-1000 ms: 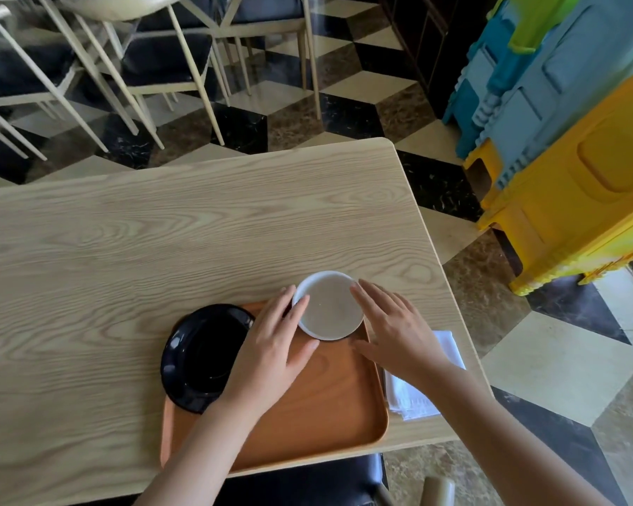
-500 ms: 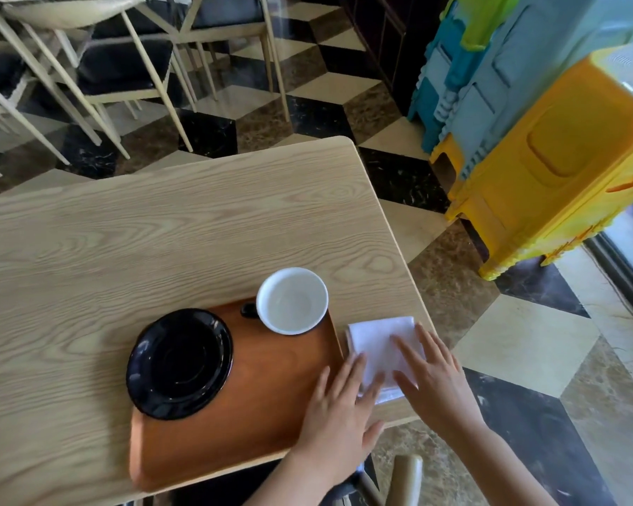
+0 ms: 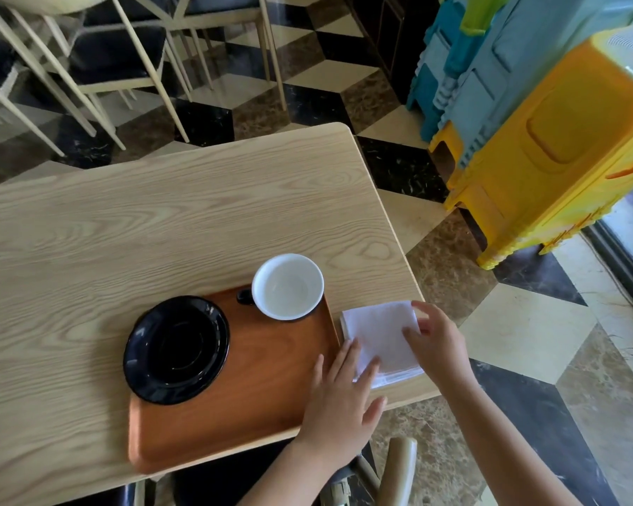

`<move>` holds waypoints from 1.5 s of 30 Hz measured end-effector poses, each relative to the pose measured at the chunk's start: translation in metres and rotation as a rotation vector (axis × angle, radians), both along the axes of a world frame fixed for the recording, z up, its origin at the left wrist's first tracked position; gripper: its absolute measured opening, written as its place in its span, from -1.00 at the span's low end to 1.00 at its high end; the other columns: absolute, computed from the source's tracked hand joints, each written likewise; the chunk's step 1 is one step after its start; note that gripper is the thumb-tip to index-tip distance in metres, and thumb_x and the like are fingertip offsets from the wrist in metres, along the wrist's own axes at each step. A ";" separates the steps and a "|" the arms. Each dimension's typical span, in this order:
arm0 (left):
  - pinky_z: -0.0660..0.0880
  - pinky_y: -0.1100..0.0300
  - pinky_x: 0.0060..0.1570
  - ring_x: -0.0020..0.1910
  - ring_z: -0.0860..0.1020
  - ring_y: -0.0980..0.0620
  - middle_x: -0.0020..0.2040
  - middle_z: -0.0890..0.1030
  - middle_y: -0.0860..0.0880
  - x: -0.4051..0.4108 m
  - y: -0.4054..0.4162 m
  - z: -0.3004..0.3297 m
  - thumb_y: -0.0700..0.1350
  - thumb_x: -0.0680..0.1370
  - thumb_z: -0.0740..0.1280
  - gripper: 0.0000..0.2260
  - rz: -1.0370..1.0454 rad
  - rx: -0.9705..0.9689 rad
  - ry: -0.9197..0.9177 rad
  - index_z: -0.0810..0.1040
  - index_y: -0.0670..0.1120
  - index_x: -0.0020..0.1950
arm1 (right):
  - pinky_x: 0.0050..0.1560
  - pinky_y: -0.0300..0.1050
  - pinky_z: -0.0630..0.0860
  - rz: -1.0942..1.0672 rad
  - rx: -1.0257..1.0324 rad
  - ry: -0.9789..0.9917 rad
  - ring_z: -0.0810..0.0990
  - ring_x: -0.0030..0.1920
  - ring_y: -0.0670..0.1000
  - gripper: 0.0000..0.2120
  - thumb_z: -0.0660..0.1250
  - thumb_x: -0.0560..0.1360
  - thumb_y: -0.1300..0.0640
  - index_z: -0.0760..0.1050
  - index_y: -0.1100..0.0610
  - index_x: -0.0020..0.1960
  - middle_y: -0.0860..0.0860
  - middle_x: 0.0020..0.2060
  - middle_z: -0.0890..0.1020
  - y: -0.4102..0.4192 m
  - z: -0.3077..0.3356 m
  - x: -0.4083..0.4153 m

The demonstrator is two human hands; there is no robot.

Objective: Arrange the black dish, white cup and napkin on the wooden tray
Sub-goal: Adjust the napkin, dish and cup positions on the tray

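The wooden tray lies at the near edge of the pale table. A black dish rests on its left part, overhanging the left rim. The white cup, empty with a dark handle, stands at the tray's far right corner. A folded white napkin lies on the table just right of the tray. My left hand lies flat over the tray's right rim, fingertips on the napkin's near left corner. My right hand rests on the napkin's right side, fingers spread.
The table ends just right of the napkin and drops to a checkered floor. Stacked yellow and blue plastic stools stand to the right. Chairs fill the far left. A chair back sits below the table's near edge.
Both hands left the white cup and moved right and nearer, onto the napkin. The napkin, earlier half hidden under my right wrist, now shows mostly uncovered. The camera view shifted right.
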State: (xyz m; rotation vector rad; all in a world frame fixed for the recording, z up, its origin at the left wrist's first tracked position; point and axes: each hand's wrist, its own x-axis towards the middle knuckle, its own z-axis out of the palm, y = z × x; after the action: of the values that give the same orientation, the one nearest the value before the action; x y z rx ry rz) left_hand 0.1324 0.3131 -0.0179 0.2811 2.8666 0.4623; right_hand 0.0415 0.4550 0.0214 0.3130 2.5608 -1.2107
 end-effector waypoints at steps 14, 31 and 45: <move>0.58 0.18 -0.07 0.04 0.61 -0.04 0.02 0.63 -0.10 0.000 -0.034 0.035 -0.20 0.36 0.45 -0.59 1.017 1.489 -0.409 0.47 -0.04 0.17 | -0.27 -0.06 0.53 -0.018 -0.520 -0.021 0.64 -0.26 0.00 -0.65 0.32 0.44 0.32 0.51 -0.08 0.08 0.05 -0.23 0.72 -0.018 0.058 0.023; 0.51 0.38 -0.06 0.04 0.54 0.20 0.03 0.56 0.13 0.046 -0.091 0.012 -0.29 0.43 0.39 -0.67 0.795 0.762 0.009 0.46 0.10 0.03 | 0.00 -0.29 0.37 0.449 0.009 -0.030 0.48 -0.03 -0.03 -0.54 0.27 0.42 0.32 0.41 0.04 0.28 0.05 0.17 0.53 -0.075 -0.009 0.054; 0.44 0.05 0.23 0.42 0.27 -0.05 0.45 0.31 -0.13 0.070 -0.088 -0.016 -0.12 0.52 0.23 -0.60 0.286 0.090 0.206 0.38 -0.10 0.36 | 0.32 0.05 0.34 0.719 0.495 0.432 0.22 0.43 0.09 -0.58 -0.09 0.59 0.03 0.34 0.08 0.35 0.11 0.42 0.33 -0.062 -0.047 0.085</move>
State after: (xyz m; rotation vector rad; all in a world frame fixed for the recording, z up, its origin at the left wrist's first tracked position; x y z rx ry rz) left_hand 0.2028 0.2250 -0.0343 -0.0749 3.1071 0.6501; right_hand 0.1263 0.3926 -0.0257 -0.7972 2.8804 -0.3995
